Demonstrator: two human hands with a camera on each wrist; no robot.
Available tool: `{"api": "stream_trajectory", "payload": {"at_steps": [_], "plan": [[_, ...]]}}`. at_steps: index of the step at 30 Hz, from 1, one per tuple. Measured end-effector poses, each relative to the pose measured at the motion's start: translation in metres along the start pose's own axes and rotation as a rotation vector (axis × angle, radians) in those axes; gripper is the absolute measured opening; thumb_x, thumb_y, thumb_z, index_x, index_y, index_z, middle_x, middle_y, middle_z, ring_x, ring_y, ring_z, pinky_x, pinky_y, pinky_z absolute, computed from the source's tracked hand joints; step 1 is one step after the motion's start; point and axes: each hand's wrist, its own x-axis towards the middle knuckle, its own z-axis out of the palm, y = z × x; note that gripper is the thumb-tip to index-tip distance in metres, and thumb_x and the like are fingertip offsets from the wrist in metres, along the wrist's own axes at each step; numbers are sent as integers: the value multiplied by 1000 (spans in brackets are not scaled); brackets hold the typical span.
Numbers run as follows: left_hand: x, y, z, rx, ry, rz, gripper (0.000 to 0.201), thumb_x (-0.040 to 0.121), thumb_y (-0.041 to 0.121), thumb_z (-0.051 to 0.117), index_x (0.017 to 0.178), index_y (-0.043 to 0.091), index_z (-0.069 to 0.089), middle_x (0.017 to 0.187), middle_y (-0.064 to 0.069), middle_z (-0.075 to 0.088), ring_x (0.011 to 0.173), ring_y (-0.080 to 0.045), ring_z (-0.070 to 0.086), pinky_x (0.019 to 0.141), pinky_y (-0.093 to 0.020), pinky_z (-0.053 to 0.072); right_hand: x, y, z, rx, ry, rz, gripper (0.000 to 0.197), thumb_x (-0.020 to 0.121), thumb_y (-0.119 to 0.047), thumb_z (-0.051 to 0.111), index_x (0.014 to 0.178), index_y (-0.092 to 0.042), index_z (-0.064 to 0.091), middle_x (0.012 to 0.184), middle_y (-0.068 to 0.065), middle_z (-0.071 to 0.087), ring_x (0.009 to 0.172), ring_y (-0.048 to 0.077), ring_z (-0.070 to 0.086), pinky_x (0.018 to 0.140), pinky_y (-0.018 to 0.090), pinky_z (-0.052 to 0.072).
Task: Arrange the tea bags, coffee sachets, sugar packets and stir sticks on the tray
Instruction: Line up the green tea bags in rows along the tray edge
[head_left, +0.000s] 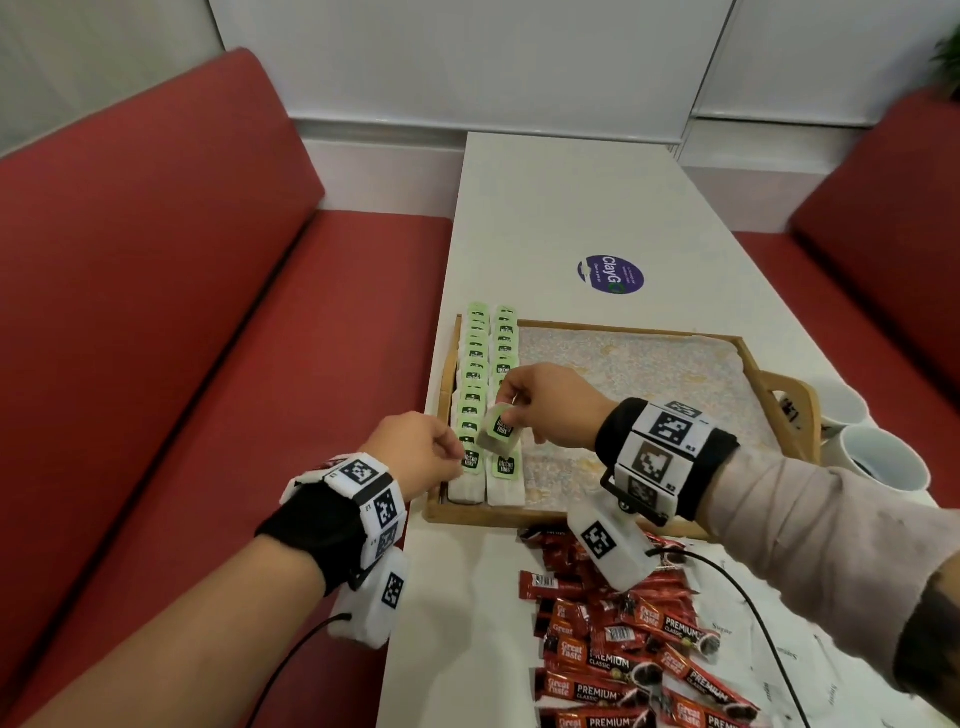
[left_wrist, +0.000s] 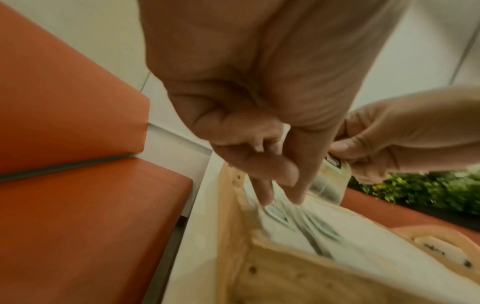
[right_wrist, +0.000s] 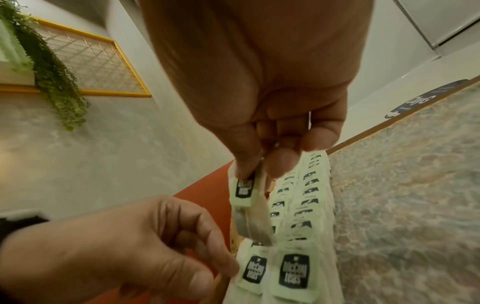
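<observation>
A wooden tray (head_left: 519, 514) with a patterned liner (right_wrist: 402, 185) lies on the white table. Two rows of green-labelled tea bags (head_left: 475, 374) run along its left side. My right hand (head_left: 511, 402) hovers over the near end of the rows and pinches one tea bag (head_left: 500, 430) by its label, so the pouch (right_wrist: 254, 224) hangs down. My left hand (head_left: 457, 457) is at the tray's near left corner, two straight fingers (left_wrist: 265, 197) pointing down at the left row and holding nothing. Red coffee sachets (head_left: 623, 649) and white sugar packets (head_left: 727, 631) lie in front of the tray. No stir sticks show.
Two white cups (head_left: 883, 457) stand right of the tray by its handle. A purple round sticker (head_left: 610, 274) marks the table beyond the tray. Red benches (head_left: 182, 312) flank the table. The right part of the tray liner is bare.
</observation>
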Motion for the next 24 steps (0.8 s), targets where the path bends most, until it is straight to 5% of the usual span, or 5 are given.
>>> {"api": "stream_trajectory", "payload": {"at_steps": [5,12,16,24], "plan": [[-5,12,-5,352,-42,38,15,77,29,73,90,36,72,75,18,56,66,-1,52,55,-18,38,0,2,0,19,8,16,8,89,-15,63,85,-19,58,74,-5,60,50,7,53,46,15,38],[-2,14,1,449,-91,14,9,75,30,74,82,35,71,90,17,64,85,-9,62,68,-24,47,-2,2,-1,30,13,21,8,89,-12,62,85,-18,58,76,-5,58,50,6,51,41,11,35],[0,17,5,512,-71,54,15,73,33,76,87,34,71,94,14,55,90,-14,61,71,-27,46,-2,0,-2,30,20,25,9,89,-13,63,84,-19,57,75,-6,58,50,7,52,38,10,35],[-1,24,5,602,-89,79,15,73,36,78,78,34,64,105,9,57,94,-17,60,75,-30,50,-6,-5,3,-34,-8,-12,6,89,-13,63,89,-15,58,87,0,59,57,4,47,54,19,37]]}}
